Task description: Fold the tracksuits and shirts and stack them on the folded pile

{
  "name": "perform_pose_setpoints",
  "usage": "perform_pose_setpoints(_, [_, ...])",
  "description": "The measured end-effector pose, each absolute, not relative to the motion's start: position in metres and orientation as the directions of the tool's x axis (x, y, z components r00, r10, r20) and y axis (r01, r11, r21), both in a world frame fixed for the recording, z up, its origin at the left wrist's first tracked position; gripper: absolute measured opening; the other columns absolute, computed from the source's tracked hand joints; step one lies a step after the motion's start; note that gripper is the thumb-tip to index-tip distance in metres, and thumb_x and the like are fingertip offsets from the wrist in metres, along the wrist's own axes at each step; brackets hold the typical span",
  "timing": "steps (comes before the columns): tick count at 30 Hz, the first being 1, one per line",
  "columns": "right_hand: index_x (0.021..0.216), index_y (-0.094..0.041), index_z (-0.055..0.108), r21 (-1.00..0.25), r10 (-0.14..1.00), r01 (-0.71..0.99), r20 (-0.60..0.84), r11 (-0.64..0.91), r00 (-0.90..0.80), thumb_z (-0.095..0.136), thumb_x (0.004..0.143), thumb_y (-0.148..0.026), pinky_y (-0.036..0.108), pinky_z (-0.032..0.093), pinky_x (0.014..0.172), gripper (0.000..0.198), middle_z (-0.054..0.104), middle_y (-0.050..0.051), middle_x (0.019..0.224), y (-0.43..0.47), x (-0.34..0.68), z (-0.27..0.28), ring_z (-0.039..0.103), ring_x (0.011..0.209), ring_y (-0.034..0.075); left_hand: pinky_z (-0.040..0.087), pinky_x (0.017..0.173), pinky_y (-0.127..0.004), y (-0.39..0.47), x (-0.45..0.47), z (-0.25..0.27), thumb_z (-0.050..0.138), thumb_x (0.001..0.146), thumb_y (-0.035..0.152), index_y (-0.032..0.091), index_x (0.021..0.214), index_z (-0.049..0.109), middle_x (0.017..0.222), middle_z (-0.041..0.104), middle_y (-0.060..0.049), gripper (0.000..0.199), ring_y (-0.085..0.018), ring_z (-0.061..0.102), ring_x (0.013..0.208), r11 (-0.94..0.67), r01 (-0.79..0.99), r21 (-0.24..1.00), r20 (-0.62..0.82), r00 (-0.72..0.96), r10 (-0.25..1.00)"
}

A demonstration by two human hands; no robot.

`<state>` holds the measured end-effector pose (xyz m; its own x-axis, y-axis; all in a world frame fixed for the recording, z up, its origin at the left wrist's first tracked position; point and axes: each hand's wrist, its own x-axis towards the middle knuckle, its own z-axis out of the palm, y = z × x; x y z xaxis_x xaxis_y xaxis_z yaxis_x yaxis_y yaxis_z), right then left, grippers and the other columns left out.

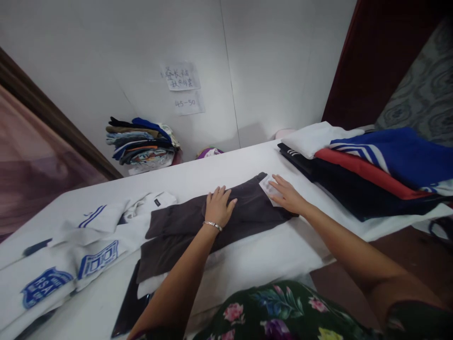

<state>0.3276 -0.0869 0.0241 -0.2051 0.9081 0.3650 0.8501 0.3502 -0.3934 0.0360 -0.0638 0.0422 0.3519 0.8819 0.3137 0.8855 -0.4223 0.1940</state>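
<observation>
A pair of dark grey trousers (247, 200) lies lengthwise on the white table, its two leg ends toward the left. My left hand (218, 207) rests flat on the middle of the trousers, fingers stretched out, with a bracelet at the wrist. At the right end of the trousers is a small white tag (268, 188). My right hand (287, 194) lies over this tag with its fingers spread, covering part of it. White cloth (262, 252) shows beneath the trousers on the near side. A glossy black item (128, 302) sticks out below their left end.
White shirts with blue prints (95, 257) lie at left on the white table (219, 169). At right is a pile of blue, red, black and white clothes (371, 172). A folded clothing stack (143, 144) stands beyond the far edge by the wall. Handwritten paper notes (182, 78) hang there.
</observation>
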Motion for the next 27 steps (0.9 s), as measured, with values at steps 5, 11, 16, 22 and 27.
perform_pose_setpoints(5, [0.141, -0.022, 0.035, -0.301, 0.98, 0.933, 0.075, 0.196, -0.182, 0.037, 0.088, -0.06, 0.056, 0.019, 0.109, 0.065, 0.02, 0.011, 0.153, -0.045, 0.299, -0.001, 0.014, 0.141, 0.03, 0.019, 0.109, -0.055, -0.057, 0.025, 0.01, 0.036, 0.086, 0.058, 0.017, 0.135, 0.045, 0.148, 0.032, -0.015, 0.065, -0.032, 0.025, 0.138, -0.185, 0.977, 0.107, 0.103, 0.174, 0.979])
perform_pose_setpoints(11, [0.129, -0.023, 0.052, -0.606, 0.996, 0.791, 0.028, 0.082, -0.081, 0.052, 0.082, -0.057, 0.049, 0.021, 0.111, 0.058, 0.032, 0.008, 0.149, -0.035, 0.312, -0.02, 0.021, 0.139, 0.028, 0.019, 0.11, -0.052, -0.061, 0.021, -0.004, 0.029, 0.087, 0.061, 0.017, 0.137, 0.044, 0.149, 0.031, -0.014, 0.067, -0.031, 0.024, 0.138, -0.179, 0.978, 0.111, 0.111, 0.167, 0.98])
perform_pose_setpoints(16, [0.134, -0.013, 0.047, -0.855, 0.97, 0.485, -0.08, -0.184, 0.229, 0.057, 0.081, -0.051, 0.042, 0.043, 0.099, 0.066, 0.053, 0.017, 0.132, -0.039, 0.346, -0.003, 0.053, 0.118, 0.028, 0.018, 0.11, -0.053, -0.06, 0.022, -0.003, 0.03, 0.087, 0.06, 0.016, 0.137, 0.044, 0.148, 0.032, -0.015, 0.068, -0.032, 0.025, 0.138, -0.181, 0.974, 0.134, 0.128, 0.164, 0.978])
perform_pose_setpoints(22, [0.108, -0.008, 0.063, -0.88, 0.9, 0.196, -0.433, -0.432, 0.042, 0.068, 0.074, -0.042, 0.035, 0.054, 0.07, 0.048, 0.07, 0.017, 0.092, -0.053, 0.349, 0.01, 0.068, 0.08, 0.025, 0.015, 0.11, -0.053, -0.065, 0.025, -0.005, 0.032, 0.086, 0.063, 0.017, 0.136, 0.044, 0.149, 0.031, -0.015, 0.07, -0.031, 0.023, 0.138, -0.172, 0.961, 0.216, 0.114, 0.15, 0.982])
perform_pose_setpoints(27, [0.121, -0.015, 0.057, -0.845, 0.85, 0.09, -0.522, -0.526, 0.07, 0.075, 0.067, -0.031, 0.034, 0.055, 0.067, 0.059, 0.07, 0.014, 0.095, -0.062, 0.344, 0.026, 0.067, 0.076, 0.023, 0.013, 0.112, -0.052, -0.069, 0.026, 0.006, 0.03, 0.083, 0.068, 0.021, 0.136, 0.044, 0.15, 0.029, -0.011, 0.072, -0.028, 0.02, 0.14, -0.156, 0.957, 0.242, 0.066, 0.144, 0.987])
